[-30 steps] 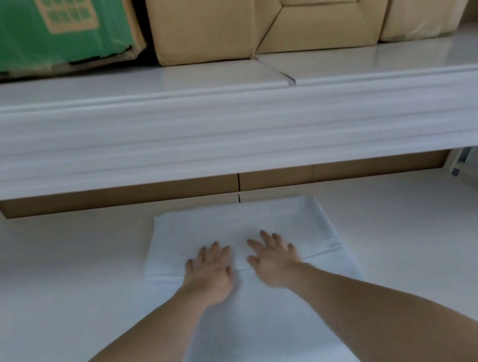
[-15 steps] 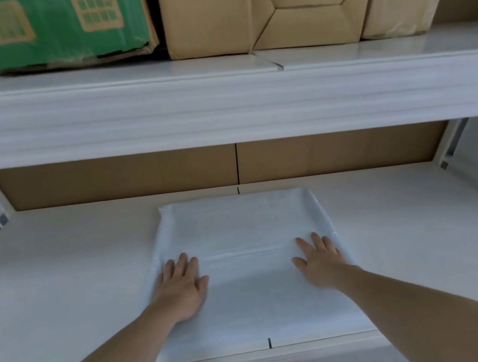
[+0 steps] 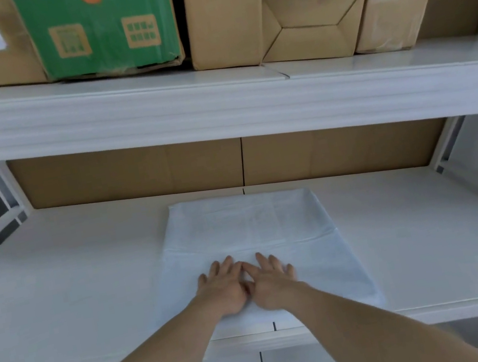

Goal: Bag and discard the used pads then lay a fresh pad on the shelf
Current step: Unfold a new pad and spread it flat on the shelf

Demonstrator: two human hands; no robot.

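Observation:
A pale white-blue pad (image 3: 246,230) lies flat on the white shelf (image 3: 69,293), from near the back wall to the front edge, with a crease line across its middle. My left hand (image 3: 224,288) and my right hand (image 3: 271,283) lie palm down on the near half of the pad, side by side and touching at the thumbs. Fingers of both hands are straight and spread, pressing on the pad. No used pads or bag are in view.
The upper shelf (image 3: 217,101) overhangs just above and carries a green carton (image 3: 105,25) and several brown cartons (image 3: 309,28). Brown cardboard (image 3: 227,160) backs the lower shelf. White frame posts stand at both ends.
Half a second ago my hands were spread apart at the pad's left and right edges; now they have come together at its middle. The view has tilted upward a little.

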